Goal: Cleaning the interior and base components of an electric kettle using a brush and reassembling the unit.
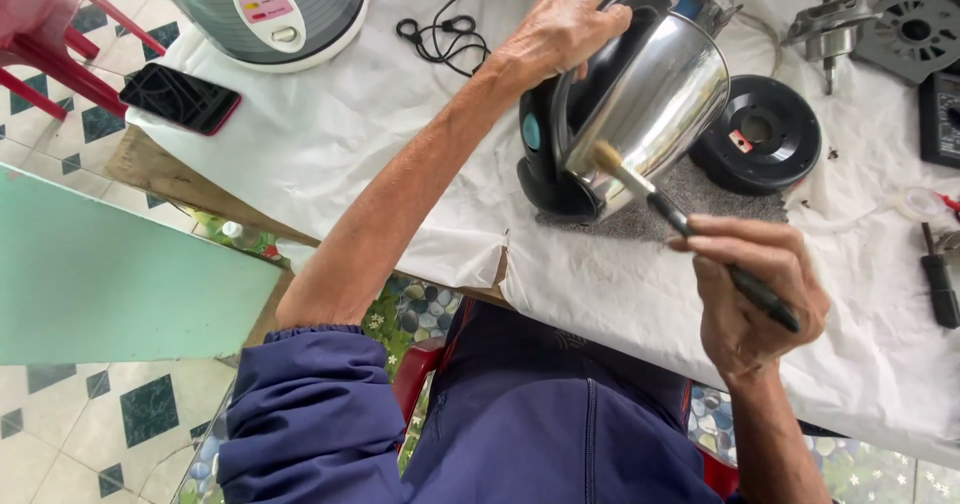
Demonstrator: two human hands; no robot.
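Phone point(180, 97) and cooker point(265, 4) at left on white-covered surface point(330, 134), left hand point(565, 24) grasping tilted steel kettle point(640, 99) mid-surface, right hand point(755, 294) clenched on brush point(690, 229), bristles touching kettle, black base point(760, 134) beside.

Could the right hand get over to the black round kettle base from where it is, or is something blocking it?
Probably yes. The right hand holds a brush against the kettle; the black round base lies just beyond on the white cloth, with nothing between them.
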